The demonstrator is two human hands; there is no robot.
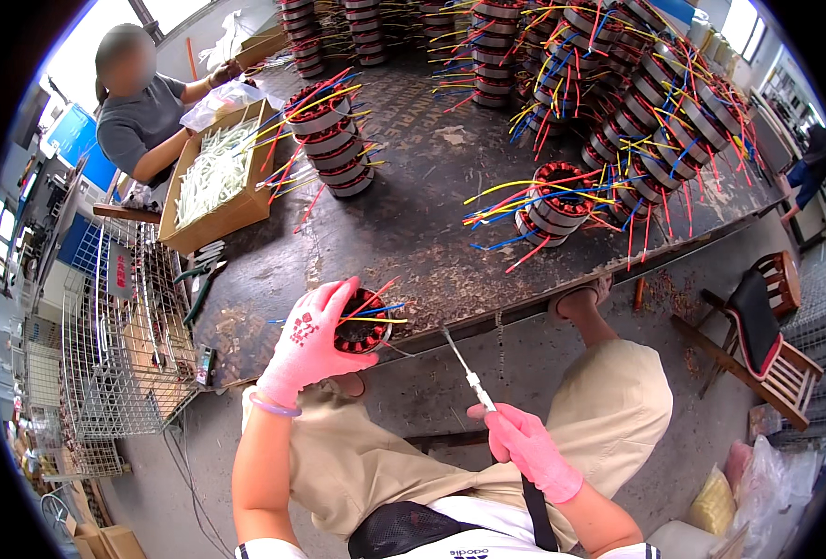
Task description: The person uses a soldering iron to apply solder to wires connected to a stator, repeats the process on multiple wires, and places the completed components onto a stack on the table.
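My left hand (303, 347), in a pink glove, is wrapped round a motor stator (364, 337) at the table's near edge. The stator has a dark ring with red windings, and red, blue and yellow leads stick out of it. Below and right of it, my right hand (529, 445), also gloved in pink, is closed on a slim tool (474, 384) with a whitish handle and a thin pale shaft. Its tip points up toward the table edge, apart from the stator. The exact kind of tool is too small to tell.
Stator stacks (331, 149) with coloured leads stand on the dark worktable (403, 219), many leaning together at the right. A cardboard box (217, 177) of white sleeves lies left, by a co-worker (138, 102). Pliers (200, 289) lie near a wire cage (119, 345). Right is a wooden chair (757, 326).
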